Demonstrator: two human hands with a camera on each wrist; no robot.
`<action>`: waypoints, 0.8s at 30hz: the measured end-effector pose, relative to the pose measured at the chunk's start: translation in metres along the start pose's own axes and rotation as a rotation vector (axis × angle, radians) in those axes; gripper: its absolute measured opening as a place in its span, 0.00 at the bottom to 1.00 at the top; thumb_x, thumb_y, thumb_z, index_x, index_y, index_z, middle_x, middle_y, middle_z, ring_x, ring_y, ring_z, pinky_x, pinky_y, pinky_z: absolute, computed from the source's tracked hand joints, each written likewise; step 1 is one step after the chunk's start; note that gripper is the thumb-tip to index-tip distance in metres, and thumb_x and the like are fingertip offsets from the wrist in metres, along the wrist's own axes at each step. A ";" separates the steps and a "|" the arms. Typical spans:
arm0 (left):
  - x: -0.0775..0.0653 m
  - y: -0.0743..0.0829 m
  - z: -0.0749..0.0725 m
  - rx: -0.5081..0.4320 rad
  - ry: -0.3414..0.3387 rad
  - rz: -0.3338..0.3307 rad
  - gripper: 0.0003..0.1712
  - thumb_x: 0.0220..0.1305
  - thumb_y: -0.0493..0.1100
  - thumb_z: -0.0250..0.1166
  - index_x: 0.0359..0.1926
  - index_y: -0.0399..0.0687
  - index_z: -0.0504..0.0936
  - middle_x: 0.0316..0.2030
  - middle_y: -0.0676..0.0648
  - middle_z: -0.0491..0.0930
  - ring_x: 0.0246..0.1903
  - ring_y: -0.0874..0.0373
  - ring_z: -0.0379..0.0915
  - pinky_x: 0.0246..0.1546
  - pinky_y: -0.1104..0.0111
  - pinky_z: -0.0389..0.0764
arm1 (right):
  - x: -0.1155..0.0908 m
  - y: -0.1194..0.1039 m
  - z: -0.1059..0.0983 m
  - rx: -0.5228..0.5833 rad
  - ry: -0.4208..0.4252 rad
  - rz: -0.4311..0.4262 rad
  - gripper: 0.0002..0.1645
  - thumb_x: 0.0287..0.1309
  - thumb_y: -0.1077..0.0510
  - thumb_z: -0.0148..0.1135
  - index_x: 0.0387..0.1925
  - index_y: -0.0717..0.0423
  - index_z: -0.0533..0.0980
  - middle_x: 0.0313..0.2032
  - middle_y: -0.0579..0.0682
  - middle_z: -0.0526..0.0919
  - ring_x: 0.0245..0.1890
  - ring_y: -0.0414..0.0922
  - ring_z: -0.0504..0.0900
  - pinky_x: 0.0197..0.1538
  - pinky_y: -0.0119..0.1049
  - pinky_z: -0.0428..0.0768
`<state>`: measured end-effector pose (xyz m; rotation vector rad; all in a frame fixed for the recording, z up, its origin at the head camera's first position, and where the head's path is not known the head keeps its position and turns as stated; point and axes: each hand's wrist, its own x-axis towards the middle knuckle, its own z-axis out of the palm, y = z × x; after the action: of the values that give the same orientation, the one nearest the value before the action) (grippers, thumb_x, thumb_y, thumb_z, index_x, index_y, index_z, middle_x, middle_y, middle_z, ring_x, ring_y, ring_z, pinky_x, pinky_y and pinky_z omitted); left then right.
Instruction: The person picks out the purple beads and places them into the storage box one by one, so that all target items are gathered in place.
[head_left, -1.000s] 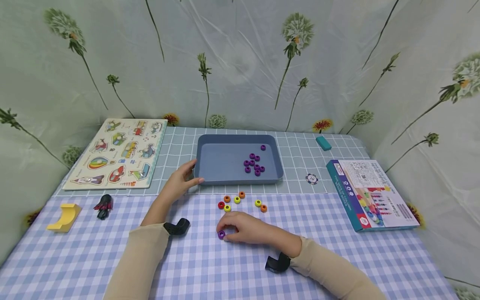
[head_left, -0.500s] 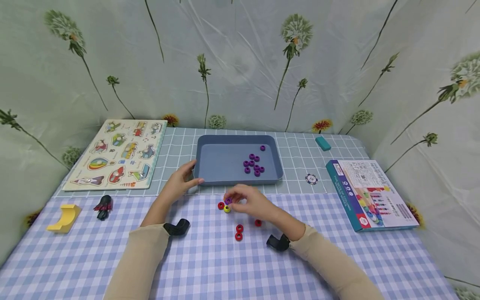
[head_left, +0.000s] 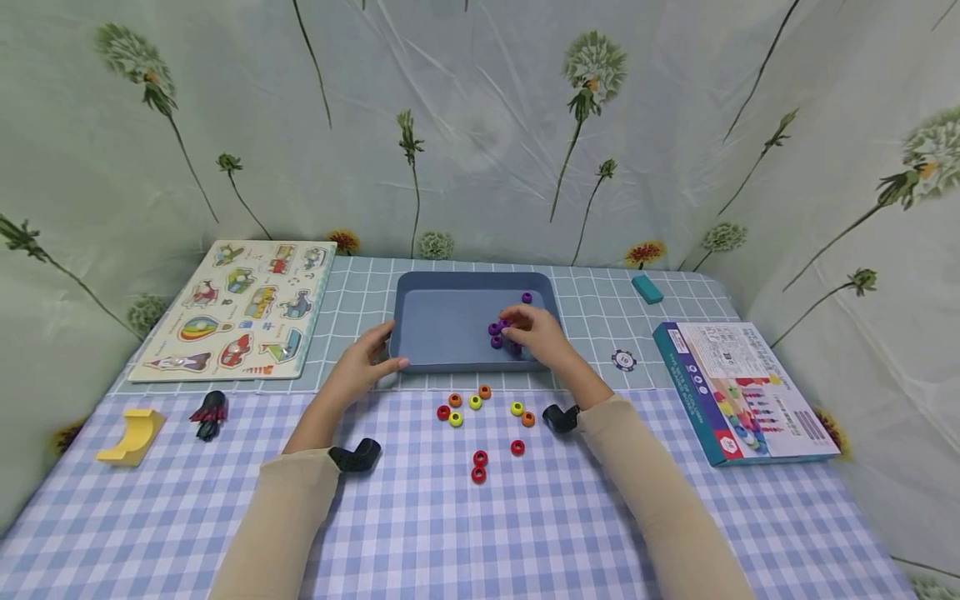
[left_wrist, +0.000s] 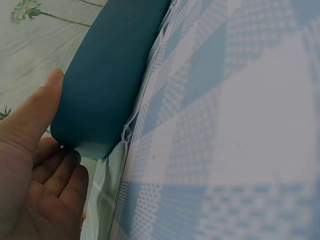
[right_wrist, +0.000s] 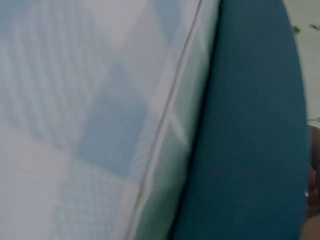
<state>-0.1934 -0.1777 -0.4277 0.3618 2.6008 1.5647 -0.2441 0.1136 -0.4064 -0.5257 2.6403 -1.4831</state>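
Inside the blue tray (head_left: 442,321), toward its right side, my right hand (head_left: 542,337) pinches a purple bead (head_left: 505,324) between thumb and fingertips. Other purple beads (head_left: 497,342) lie around it, some hidden by the hand. My left hand (head_left: 358,367) rests against the tray's near left corner, thumb at the front rim and fingers along the side. In the left wrist view, that hand's thumb (left_wrist: 44,102) lies extended against the tray wall (left_wrist: 105,80). The right wrist view shows mostly the tray's outer wall (right_wrist: 250,120), with the hand barely visible at the right edge.
In front of the tray lie red (head_left: 480,458), yellow (head_left: 475,402) and orange beads (head_left: 528,419). A wooden puzzle board (head_left: 236,308), yellow arch block (head_left: 133,437) and dark tassel-like item (head_left: 210,414) are leftward. Rightward are a boxed toy (head_left: 746,392), poker chip (head_left: 623,360) and teal block (head_left: 647,288).
My right hand has carried a purple bead from the checkered cloth forward and rightward into the tray. Three red beads it was covering now show. The left hand stays at the tray corner.
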 end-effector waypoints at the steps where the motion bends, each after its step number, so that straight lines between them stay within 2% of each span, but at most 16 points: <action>1: 0.000 0.000 0.000 -0.003 -0.002 0.002 0.46 0.45 0.53 0.61 0.61 0.41 0.50 0.59 0.42 0.49 0.57 0.53 0.46 0.56 0.64 0.55 | 0.002 0.002 -0.001 -0.015 -0.003 0.020 0.12 0.48 0.62 0.56 0.38 0.59 0.73 0.33 0.50 0.75 0.32 0.42 0.73 0.32 0.32 0.75; 7: 0.000 0.000 0.000 -0.005 0.002 0.004 0.46 0.45 0.53 0.61 0.61 0.41 0.50 0.59 0.42 0.49 0.57 0.53 0.46 0.56 0.64 0.55 | 0.008 0.008 -0.001 -0.107 -0.038 0.132 0.10 0.48 0.62 0.56 0.37 0.55 0.72 0.32 0.49 0.74 0.33 0.43 0.71 0.33 0.33 0.74; 12: 0.000 0.000 0.000 -0.001 0.007 0.005 0.46 0.44 0.54 0.61 0.61 0.41 0.50 0.59 0.42 0.50 0.57 0.53 0.46 0.55 0.65 0.56 | 0.011 0.010 0.001 -0.144 -0.069 0.161 0.11 0.47 0.62 0.57 0.36 0.54 0.72 0.32 0.49 0.73 0.33 0.43 0.70 0.35 0.33 0.73; 15: 0.000 0.000 0.000 0.006 0.008 0.009 0.47 0.44 0.55 0.61 0.61 0.40 0.50 0.59 0.41 0.50 0.57 0.52 0.46 0.55 0.64 0.56 | 0.012 0.011 0.001 -0.140 -0.082 0.169 0.11 0.47 0.63 0.57 0.36 0.55 0.71 0.31 0.50 0.73 0.32 0.44 0.70 0.34 0.33 0.74; 20: 0.001 0.001 -0.001 0.069 0.000 0.002 0.46 0.45 0.55 0.60 0.61 0.41 0.50 0.59 0.41 0.50 0.57 0.51 0.47 0.55 0.64 0.57 | 0.010 0.009 -0.002 -0.112 -0.083 0.169 0.12 0.47 0.62 0.57 0.37 0.57 0.70 0.31 0.50 0.73 0.32 0.44 0.70 0.32 0.32 0.73; 24: 0.000 0.007 -0.002 0.196 -0.011 -0.011 0.45 0.47 0.56 0.59 0.61 0.41 0.49 0.59 0.40 0.50 0.56 0.48 0.48 0.54 0.60 0.57 | 0.003 0.001 -0.011 -0.091 -0.037 0.102 0.15 0.50 0.58 0.55 0.41 0.59 0.69 0.34 0.50 0.73 0.35 0.43 0.71 0.36 0.34 0.73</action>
<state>-0.1929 -0.1761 -0.4202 0.3689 2.7499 1.3026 -0.2500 0.1223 -0.4011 -0.4140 2.6726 -1.3185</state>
